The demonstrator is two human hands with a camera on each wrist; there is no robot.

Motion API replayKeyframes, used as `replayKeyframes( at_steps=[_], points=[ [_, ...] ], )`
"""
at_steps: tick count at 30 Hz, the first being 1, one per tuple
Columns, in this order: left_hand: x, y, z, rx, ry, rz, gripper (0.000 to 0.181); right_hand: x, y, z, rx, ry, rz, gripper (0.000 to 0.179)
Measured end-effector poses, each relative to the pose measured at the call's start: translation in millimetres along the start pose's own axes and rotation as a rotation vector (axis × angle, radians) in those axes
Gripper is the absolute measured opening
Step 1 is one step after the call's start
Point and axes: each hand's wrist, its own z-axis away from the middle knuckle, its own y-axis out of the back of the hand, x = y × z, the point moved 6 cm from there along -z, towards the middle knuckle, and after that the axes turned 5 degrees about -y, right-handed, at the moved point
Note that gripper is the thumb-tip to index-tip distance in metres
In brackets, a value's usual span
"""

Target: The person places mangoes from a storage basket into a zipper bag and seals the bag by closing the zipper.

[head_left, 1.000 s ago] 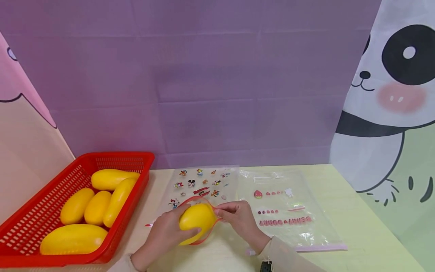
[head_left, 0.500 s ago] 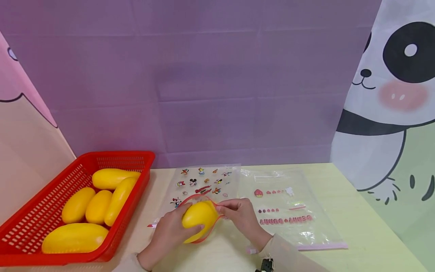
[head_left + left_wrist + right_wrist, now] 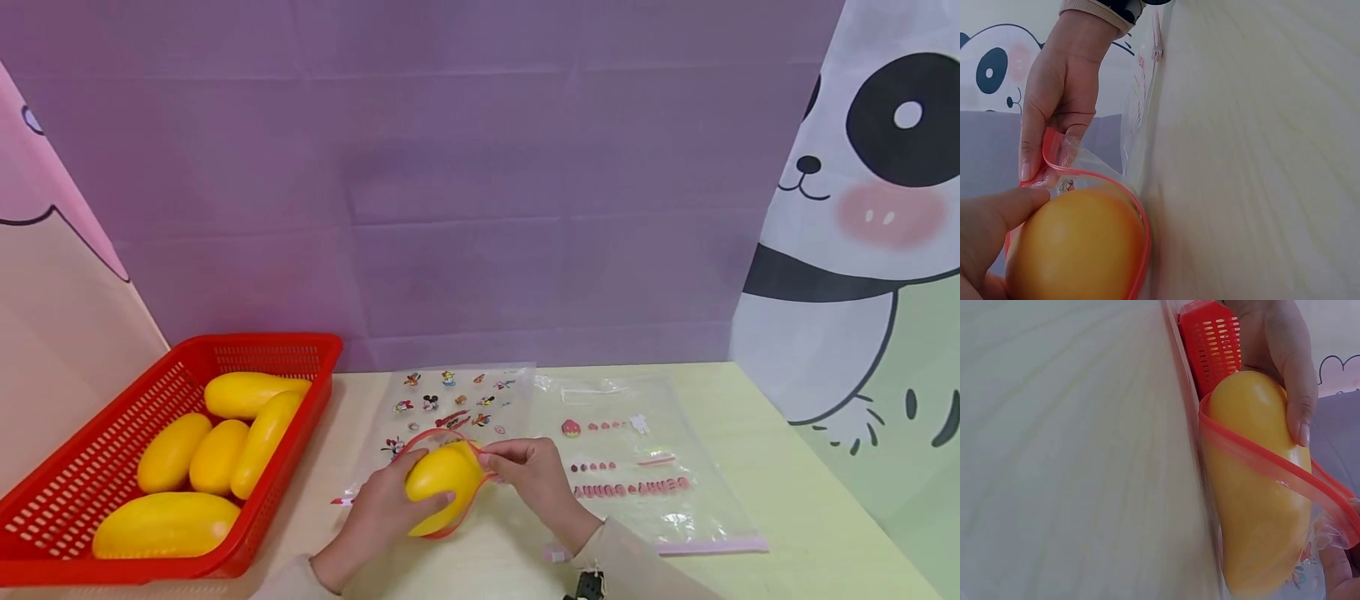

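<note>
My left hand (image 3: 386, 506) grips a smooth, long yellow mango (image 3: 446, 483) near the table's front, its thumb lying along the near side. Around the mango runs the red zip rim of a clear zip bag (image 3: 459, 387) printed with cartoon figures. In the right wrist view much of the mango (image 3: 1260, 519) lies inside the bag, with its rounded end sticking out past the red rim (image 3: 1254, 447). Thumb and fingers of my right hand (image 3: 536, 479) pinch the right corner of that rim. The left wrist view shows the same pinch by the right hand (image 3: 1063, 94).
A red plastic basket (image 3: 300, 467) on the left holds several yellow mangoes (image 3: 168, 525). On the right a second clear zip bag (image 3: 637, 517) with pink print and a pink zip lies flat on the table (image 3: 810, 500). A purple cloth (image 3: 457, 183) hangs behind.
Both hands, the mango and the cartoon bag have shifted slightly to the right. The grip of each hand is the same, and the mango stays within the red rim.
</note>
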Motion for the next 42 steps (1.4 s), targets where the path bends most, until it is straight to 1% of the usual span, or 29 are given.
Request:
replayKeyframes(
  at_steps=[8,13,17,23,29,36,42],
  points=[
    [-0.5,-6.0,-1.5,-0.020,0.012,0.087,0.070,0.8,0.1,-1.0,-0.009,-0.001,-0.023,0.025],
    [-3.2,-8.8,-4.7,-0.019,0.041,0.106,0.069,-2.6,0.3,-0.9,-0.015,0.013,-0.041,0.025],
    [-5.9,-11.5,-7.2,-0.026,0.073,0.120,0.070,-3.4,-0.4,-1.2,-0.024,0.000,-0.046,0.025],
    [-7.7,-13.4,-8.9,-0.020,0.088,0.164,0.070,-4.8,-1.0,-0.8,-0.024,-0.008,-0.060,0.026],
    [-8.7,-14.5,-9.6,-0.002,0.110,0.214,0.071,-3.0,0.1,-1.7,-0.020,-0.019,-0.057,0.025],
    [-9.4,-15.0,-8.5,0.035,0.147,0.286,0.070,-5.6,0.2,0.8,-0.025,-0.001,-0.058,0.025],
    [-9.7,-14.0,-8.2,0.064,0.167,0.313,0.071,-8.8,1.3,3.7,-0.023,-0.004,-0.055,0.024]
  ],
)
